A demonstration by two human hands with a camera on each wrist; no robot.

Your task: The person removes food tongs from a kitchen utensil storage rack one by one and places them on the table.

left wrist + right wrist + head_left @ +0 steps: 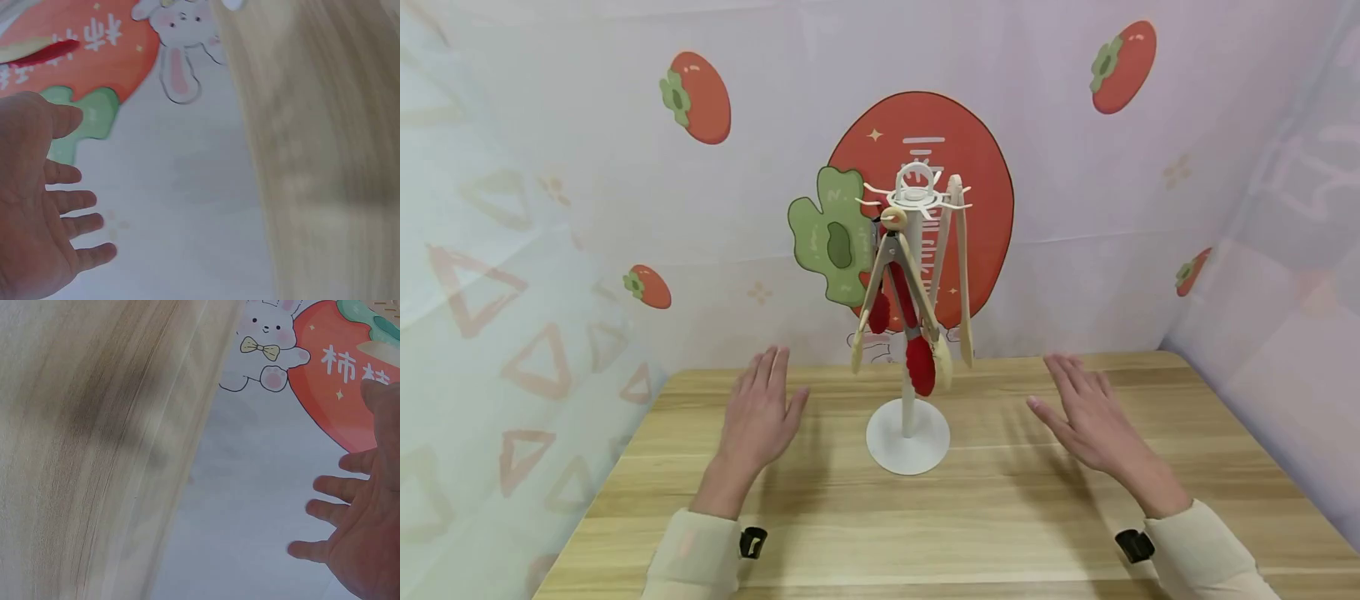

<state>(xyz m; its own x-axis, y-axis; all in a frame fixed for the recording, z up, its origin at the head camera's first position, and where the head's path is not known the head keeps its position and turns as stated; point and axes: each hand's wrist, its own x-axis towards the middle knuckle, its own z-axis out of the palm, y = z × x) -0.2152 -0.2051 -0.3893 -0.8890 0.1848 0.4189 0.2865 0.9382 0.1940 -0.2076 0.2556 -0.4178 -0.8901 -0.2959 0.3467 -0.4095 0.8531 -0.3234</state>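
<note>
On the table stands a white rack with a round base (907, 450) and a ring of hooks (916, 198) on top. Beige-and-grey tongs (873, 296) hang spread from a front hook by a ring. Behind them, partly hidden, are red-tipped tongs (920, 365). Plain light-coloured tongs (964, 283) hang on the right side. My left hand (760, 417) is held left of the rack, fingers straight, touching none of the tongs. To the right, my right hand (1093, 425) is likewise extended and holds nothing. Both wrist views show spread fingers and bare palms.
The rack is on a wood-grain table (820, 542). Behind it hangs a pale backdrop (1045, 250) printed with persimmons, close to the table's far edge. More printed cloth (482, 375) closes off the left side, and a similar one stands on the right.
</note>
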